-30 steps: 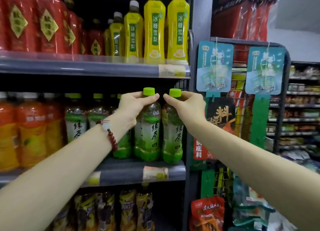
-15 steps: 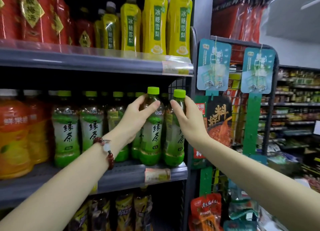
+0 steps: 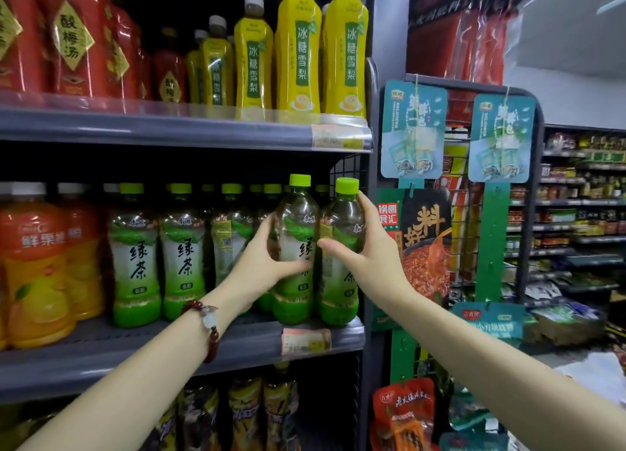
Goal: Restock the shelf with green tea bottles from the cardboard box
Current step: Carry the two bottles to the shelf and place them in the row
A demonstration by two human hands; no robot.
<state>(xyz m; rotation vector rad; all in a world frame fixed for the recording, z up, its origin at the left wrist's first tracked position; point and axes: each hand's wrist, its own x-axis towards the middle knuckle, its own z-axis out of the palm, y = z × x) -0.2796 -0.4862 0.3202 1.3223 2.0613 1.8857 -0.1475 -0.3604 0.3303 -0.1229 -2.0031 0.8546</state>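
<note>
Two green tea bottles stand at the right end of the middle shelf. My left hand grips the body of the left one, thumb across its label. My right hand wraps around the right bottle, fingers up near its neck. Both have green caps and green bases that sit on the shelf. More green tea bottles fill the row to the left. The cardboard box is not in view.
Orange drink bottles stand at the shelf's left end. Yellow bottles and red bottles fill the upper shelf. A wire rack with hanging sauce packets is just right of the shelf's grey post.
Both hands have slid down from the bottles' caps and necks to their bodies. The bottles stay at the shelf's right end.
</note>
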